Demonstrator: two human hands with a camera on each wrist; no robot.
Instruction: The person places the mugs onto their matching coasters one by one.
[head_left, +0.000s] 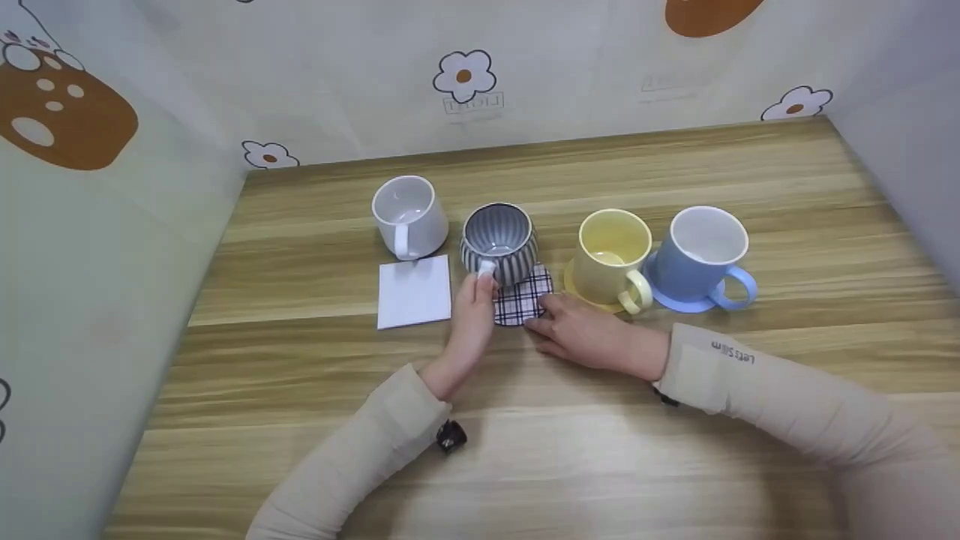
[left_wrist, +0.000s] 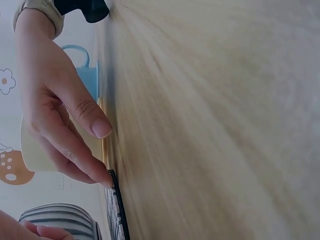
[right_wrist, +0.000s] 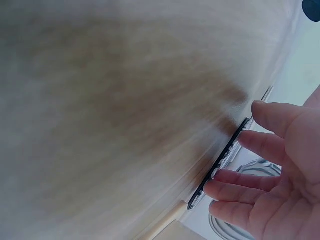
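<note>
My left hand (head_left: 472, 319) grips the handle of a grey-and-white striped mug (head_left: 514, 262). The mug overlaps the far-left part of a round checkered coaster (head_left: 521, 304) in the head view. At that coaster's right and near edge, my right hand (head_left: 585, 330) touches the rim with its fingertips. The right wrist view shows the right hand's fingers (right_wrist: 240, 192) fairly straight along the coaster's dark edge (right_wrist: 217, 162). In the left wrist view, the striped mug (left_wrist: 62, 217) stands at the bottom left, with part of my left hand (left_wrist: 30, 231) in front of it.
A white mug (head_left: 420, 225) stands behind a square white coaster (head_left: 414, 292) on the left. To the right, a yellow mug (head_left: 607, 274) sits on a yellow coaster (head_left: 571, 289), close beside a blue mug (head_left: 686, 266) on a blue coaster (head_left: 686, 304). Patterned walls border the wooden table (head_left: 300, 360).
</note>
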